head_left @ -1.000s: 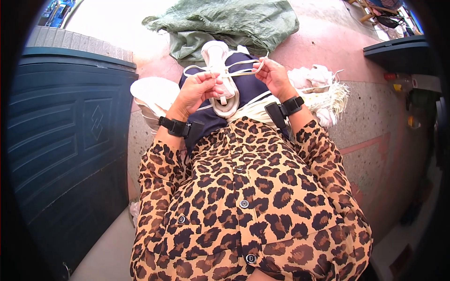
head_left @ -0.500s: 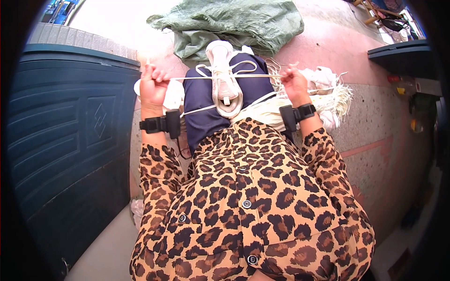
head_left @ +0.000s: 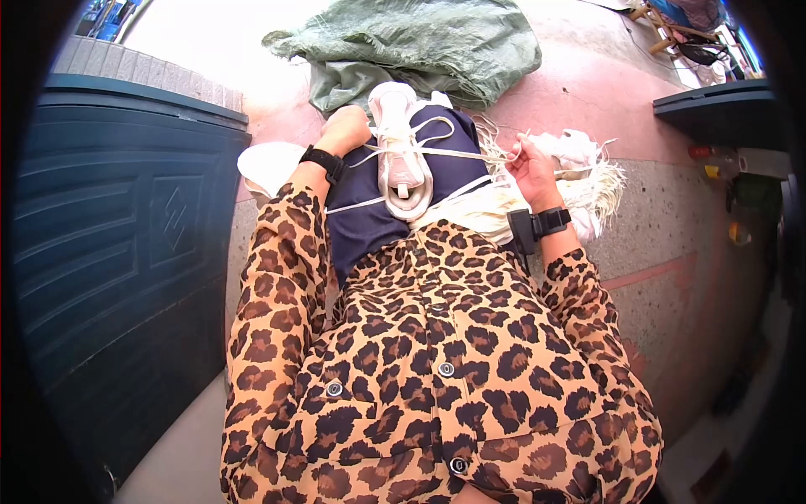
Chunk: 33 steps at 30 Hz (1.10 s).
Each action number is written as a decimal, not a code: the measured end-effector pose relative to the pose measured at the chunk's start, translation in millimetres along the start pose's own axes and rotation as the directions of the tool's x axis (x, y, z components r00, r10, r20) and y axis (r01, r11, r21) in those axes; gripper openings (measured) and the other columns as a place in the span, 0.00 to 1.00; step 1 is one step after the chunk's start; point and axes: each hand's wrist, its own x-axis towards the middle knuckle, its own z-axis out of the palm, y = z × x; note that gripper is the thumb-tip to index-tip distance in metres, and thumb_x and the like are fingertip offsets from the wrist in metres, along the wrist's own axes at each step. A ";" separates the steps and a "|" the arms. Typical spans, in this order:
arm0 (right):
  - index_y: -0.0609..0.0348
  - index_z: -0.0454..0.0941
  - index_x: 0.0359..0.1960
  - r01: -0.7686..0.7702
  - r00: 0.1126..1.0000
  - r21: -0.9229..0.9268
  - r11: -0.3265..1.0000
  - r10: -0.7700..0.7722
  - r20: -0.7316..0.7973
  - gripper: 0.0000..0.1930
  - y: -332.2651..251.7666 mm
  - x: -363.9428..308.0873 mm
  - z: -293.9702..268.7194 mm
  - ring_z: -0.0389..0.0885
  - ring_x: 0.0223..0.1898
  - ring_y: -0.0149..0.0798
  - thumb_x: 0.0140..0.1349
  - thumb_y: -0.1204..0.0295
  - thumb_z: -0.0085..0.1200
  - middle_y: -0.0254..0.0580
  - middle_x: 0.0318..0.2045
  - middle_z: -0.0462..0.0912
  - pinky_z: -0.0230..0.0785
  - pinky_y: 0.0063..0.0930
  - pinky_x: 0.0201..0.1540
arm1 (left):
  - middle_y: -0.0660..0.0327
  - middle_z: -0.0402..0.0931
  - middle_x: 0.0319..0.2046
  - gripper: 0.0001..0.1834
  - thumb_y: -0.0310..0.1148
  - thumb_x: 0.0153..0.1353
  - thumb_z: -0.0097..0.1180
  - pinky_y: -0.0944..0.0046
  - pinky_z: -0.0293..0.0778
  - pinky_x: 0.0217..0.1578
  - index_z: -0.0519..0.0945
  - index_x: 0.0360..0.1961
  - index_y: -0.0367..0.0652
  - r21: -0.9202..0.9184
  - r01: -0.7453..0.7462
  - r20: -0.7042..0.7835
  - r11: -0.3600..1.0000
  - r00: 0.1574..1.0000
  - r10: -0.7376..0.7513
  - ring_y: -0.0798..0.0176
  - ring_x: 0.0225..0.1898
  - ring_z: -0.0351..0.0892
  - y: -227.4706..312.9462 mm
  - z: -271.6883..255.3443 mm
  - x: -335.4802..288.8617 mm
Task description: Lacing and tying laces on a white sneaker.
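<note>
A pale pink and white sneaker [head_left: 403, 164] lies on my dark-blue-clad lap [head_left: 361, 223], its toe pointing away from me. White shoelace [head_left: 457, 154] is threaded through it, with a loose loop on its right side. My right hand [head_left: 531, 168] pinches the lace's right end between thumb and fingers, and the lace runs fairly straight from there to the shoe. Beside the shoe's left edge, my left hand [head_left: 344, 130] is turned back upward with its fingers curled under. What those fingers hold is hidden.
A bundle of cream laces [head_left: 478, 210] lies across the right of my lap, near more white laces and cloth [head_left: 592, 172]. A green woven sack [head_left: 420, 50] lies ahead. Blue panelled door [head_left: 134, 210] stands at left; a white round object [head_left: 270, 168] sits beside my left arm.
My left hand has come in from the far left to the shoe's side and turned over. The right hand dipped slightly, still pinching the lace. The left loop is now mostly hidden by my hand.
</note>
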 end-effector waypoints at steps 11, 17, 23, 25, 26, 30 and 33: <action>0.59 0.68 0.35 0.355 0.931 0.044 0.934 -0.348 -0.110 0.05 -33.6 -11.0 -53.4 0.68 0.18 0.27 0.59 0.73 0.45 0.31 0.16 0.68 0.65 0.21 0.24 | 0.42 0.73 0.25 0.12 0.36 0.52 0.46 0.50 0.68 0.33 0.74 0.25 0.36 -0.535 0.014 -0.410 0.845 0.870 -0.274 0.40 0.32 0.73 17.5 15.2 -52.4; 0.56 0.68 0.31 0.562 0.790 0.160 0.811 -0.470 -0.393 0.06 -98.5 -25.2 -107.4 0.68 0.21 0.28 0.62 0.69 0.41 0.30 0.17 0.69 0.64 0.25 0.31 | 0.41 0.74 0.28 0.15 0.38 0.50 0.48 0.52 0.69 0.36 0.75 0.29 0.34 -0.469 -0.008 -0.306 0.883 0.940 -0.154 0.42 0.35 0.74 36.2 36.6 -54.1; 0.54 0.69 0.34 0.563 0.814 0.225 0.795 -0.485 -0.320 0.06 -89.1 -27.2 -120.4 0.69 0.23 0.29 0.62 0.67 0.41 0.29 0.20 0.71 0.63 0.27 0.35 | 0.48 0.75 0.27 0.21 0.44 0.49 0.51 0.60 0.70 0.31 0.75 0.34 0.34 -0.584 0.057 -0.090 0.810 0.987 -0.135 0.55 0.32 0.76 7.0 13.9 -60.0; 0.54 0.69 0.34 0.534 0.828 0.239 0.811 -0.445 -0.340 0.06 -86.4 -25.0 -122.4 0.69 0.24 0.29 0.62 0.67 0.41 0.29 0.21 0.71 0.63 0.27 0.35 | 0.66 0.63 0.16 0.14 0.42 0.53 0.48 0.72 0.57 0.12 0.74 0.26 0.42 -0.864 0.254 0.151 0.435 0.955 -0.256 0.72 0.16 0.62 -21.7 -9.7 -69.6; 0.54 0.69 0.34 0.538 0.828 0.239 0.808 -0.454 -0.329 0.06 -85.6 -23.8 -123.9 0.69 0.24 0.29 0.62 0.67 0.41 0.29 0.21 0.71 0.63 0.28 0.35 | 0.69 0.61 0.15 0.11 0.40 0.55 0.47 0.74 0.55 0.11 0.72 0.25 0.45 -0.865 0.059 -0.058 0.498 0.975 -0.216 0.74 0.14 0.58 -36.4 -19.9 -78.9; 0.56 0.69 0.32 0.489 0.855 0.238 0.839 -0.407 -0.321 0.04 -82.6 -18.7 -129.7 0.70 0.25 0.30 0.60 0.70 0.44 0.32 0.21 0.72 0.64 0.30 0.35 | 0.75 0.53 0.11 0.07 0.32 0.58 0.48 0.77 0.47 0.09 0.70 0.28 0.40 -0.993 0.036 0.008 0.114 0.971 -0.239 0.81 0.10 0.49 -82.5 -62.2 -102.1; 0.54 0.69 0.36 0.323 0.936 0.197 0.926 -0.282 -0.208 0.06 -77.0 -15.9 -133.4 0.70 0.26 0.28 0.61 0.68 0.45 0.29 0.21 0.72 0.64 0.27 0.34 | 0.76 0.52 0.12 0.08 0.34 0.59 0.48 0.78 0.47 0.11 0.70 0.30 0.39 -0.997 -0.020 -0.038 0.077 0.970 -0.239 0.81 0.11 0.48 -92.3 -73.3 -111.2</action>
